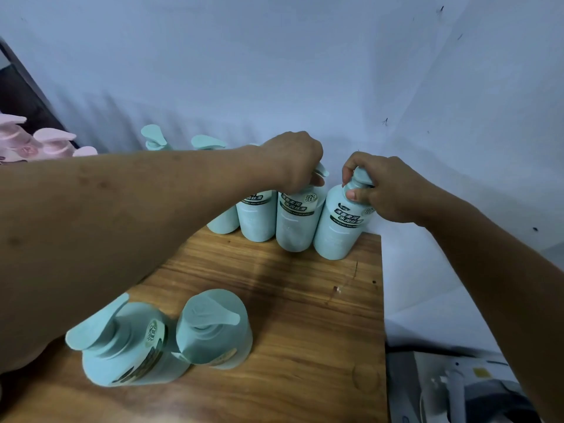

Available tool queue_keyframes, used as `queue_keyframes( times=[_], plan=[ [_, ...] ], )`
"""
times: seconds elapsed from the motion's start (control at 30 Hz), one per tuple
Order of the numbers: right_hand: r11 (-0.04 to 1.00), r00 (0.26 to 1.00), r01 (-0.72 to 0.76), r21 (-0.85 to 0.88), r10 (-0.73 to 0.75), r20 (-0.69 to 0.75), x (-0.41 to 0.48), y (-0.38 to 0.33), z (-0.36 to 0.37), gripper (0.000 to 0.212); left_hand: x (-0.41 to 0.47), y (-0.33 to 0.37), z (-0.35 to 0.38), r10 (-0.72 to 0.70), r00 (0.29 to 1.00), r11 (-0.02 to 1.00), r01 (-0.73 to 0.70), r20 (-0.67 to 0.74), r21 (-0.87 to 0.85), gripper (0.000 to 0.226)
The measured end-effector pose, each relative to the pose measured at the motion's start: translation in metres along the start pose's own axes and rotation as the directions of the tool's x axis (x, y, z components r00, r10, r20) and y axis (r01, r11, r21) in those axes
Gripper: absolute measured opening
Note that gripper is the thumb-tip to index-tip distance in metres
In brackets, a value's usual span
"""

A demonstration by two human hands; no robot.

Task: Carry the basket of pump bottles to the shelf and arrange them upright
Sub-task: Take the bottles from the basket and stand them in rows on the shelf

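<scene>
Wooden shelf (305, 300) sits in a corner of white wall (274, 71). Back row: 4 teal pump bottles (256, 221) show their bodies, upright, side by side along the wall, labels facing out. 2 more pump heads (209, 143) show above the left forearm, further along the same row. The right hand (384, 190) grips the pump head of the end bottle (338, 233), fingers curled over the top and thumb pressed against the neck. This bottle stands at the right end of the row, near the shelf's right edge. The left hand (293, 166) reaches across from the left, fingers curled down round the pump top of the second bottle (294, 227), just beside the end bottle; the nozzle tip pokes out past the fingers. 2 front bottles (213, 331) stand near the front left of the shelf, just beside each other, seen from above, unheld. Pink bottles (45, 141) at far left. Grey-white equipment (457, 389) at lower right, too blurred to identify.
</scene>
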State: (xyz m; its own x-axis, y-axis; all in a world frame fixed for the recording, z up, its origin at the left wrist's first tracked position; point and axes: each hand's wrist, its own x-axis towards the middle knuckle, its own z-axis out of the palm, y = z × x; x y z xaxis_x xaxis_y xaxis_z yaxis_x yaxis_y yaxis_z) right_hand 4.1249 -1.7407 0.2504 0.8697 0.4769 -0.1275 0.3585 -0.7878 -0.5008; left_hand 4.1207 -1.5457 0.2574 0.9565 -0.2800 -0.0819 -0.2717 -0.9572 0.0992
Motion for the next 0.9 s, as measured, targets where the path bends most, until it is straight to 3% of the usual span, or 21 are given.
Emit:
queue_keyframes(
  times=[0.5,0.73,0.9],
  plan=[
    [0.999,0.999,-0.051,-0.01,0.051,-0.016,0.004,-0.002,-0.004,0.025,0.0,0.004,0.006,0.005,0.995,0.999,-0.009,-0.095,-0.046,0.016],
    [0.996,0.996,-0.089,0.018,0.089,0.004,0.003,-0.001,-0.003,0.026,-0.003,0.008,0.018,-0.048,0.996,0.997,0.044,-0.079,-0.056,0.036],
    [0.992,0.99,-0.124,0.025,0.125,-0.061,0.002,-0.005,0.001,0.025,-0.008,-0.001,0.021,-0.023,0.986,0.999,0.029,-0.163,0.034,0.042]
  ],
)
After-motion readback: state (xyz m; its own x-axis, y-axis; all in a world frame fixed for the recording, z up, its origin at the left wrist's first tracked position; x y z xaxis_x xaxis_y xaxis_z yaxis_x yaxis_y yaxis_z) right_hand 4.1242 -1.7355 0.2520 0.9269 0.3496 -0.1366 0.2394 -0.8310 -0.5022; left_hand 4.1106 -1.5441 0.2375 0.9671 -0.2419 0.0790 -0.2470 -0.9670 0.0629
